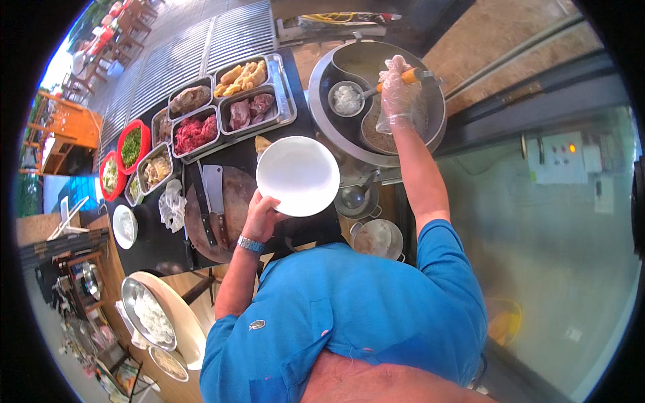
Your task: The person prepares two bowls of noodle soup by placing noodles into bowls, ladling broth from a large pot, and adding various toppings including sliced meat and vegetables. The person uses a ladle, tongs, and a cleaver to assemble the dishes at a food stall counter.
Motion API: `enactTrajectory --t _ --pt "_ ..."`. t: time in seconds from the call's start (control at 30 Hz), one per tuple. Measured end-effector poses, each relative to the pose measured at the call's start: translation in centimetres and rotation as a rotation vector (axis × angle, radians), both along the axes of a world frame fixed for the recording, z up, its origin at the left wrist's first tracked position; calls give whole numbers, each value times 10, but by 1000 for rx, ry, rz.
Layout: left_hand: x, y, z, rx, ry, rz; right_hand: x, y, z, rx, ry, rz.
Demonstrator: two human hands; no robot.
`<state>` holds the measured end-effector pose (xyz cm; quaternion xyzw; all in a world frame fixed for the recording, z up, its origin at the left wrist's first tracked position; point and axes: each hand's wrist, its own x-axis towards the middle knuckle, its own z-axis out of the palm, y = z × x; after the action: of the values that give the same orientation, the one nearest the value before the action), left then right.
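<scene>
My left hand (261,216) grips the rim of an empty white bowl (298,173), tilted with its inside facing up. A clear plastic glove covers my right hand (396,97), closed round the wooden handle (410,75) of a noodle strainer. The strainer's round basket, full of white noodles (347,99), is over the left side of a large divided steel pot (322,124). Cloudy broth (380,131) shows in a section of the pot beneath my right hand.
Steel trays of raw red meat (195,133) and yellowish pieces (240,78) stand at the table's back. A cleaver (213,188) and a knife lie on a round chopping board (236,195). A ladle (353,196) rests in a small pot. At lower left is a bowl of noodles (153,319).
</scene>
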<state>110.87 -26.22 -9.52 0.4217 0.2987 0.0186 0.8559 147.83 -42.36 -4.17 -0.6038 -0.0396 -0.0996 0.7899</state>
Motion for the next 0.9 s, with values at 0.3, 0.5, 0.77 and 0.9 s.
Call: enactTrajectory --t 0.3,0.5,0.77,0.9 --pt "68 15 -25 73 114 77 77 27 -57 -214 86 125" --pt "98 28 -39 42 84 90 87 24 -42 -186 135 183" --pt "102 9 -45 40 152 112 90 12 -30 -203 111 179" --pt "96 4 -40 20 97 103 90 10 -33 -130 55 142"
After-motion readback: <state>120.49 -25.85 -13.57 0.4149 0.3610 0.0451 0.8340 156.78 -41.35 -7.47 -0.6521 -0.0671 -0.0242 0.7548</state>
